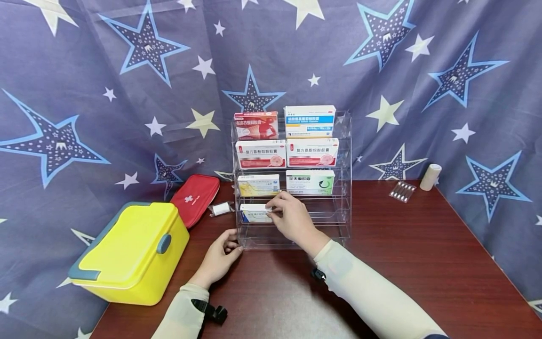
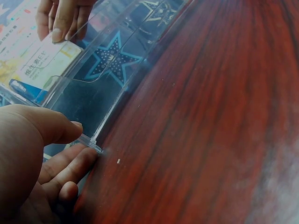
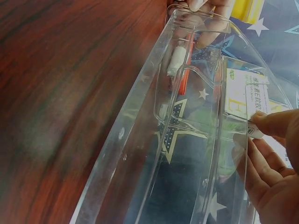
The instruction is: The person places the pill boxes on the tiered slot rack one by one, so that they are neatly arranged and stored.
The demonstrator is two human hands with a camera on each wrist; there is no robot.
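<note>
A clear tiered display rack (image 1: 348, 179) stands on the table, with medicine boxes on its upper tiers. My right hand (image 1: 293, 219) pinches the right end of a white medicine box (image 1: 253, 213) with blue and yellow print, at the left of the second tier from the bottom. In the right wrist view, thumb and fingers hold that box's edge (image 3: 240, 95) inside the tier. At the rack's lower left corner, my left hand (image 1: 218, 259) grips the plastic edge between thumb and fingers, clearest in the left wrist view. Beneath the pinched box, the bottom tier holds no box.
Left of the rack are a yellow lidded box (image 1: 131, 254), a red first-aid pouch (image 1: 195, 200) and a small wrapped white roll (image 1: 221, 209). A pack of swabs (image 1: 402, 191) and a beige bandage roll (image 1: 430, 177) lie at the back right. A starry curtain (image 1: 271, 52) hangs behind.
</note>
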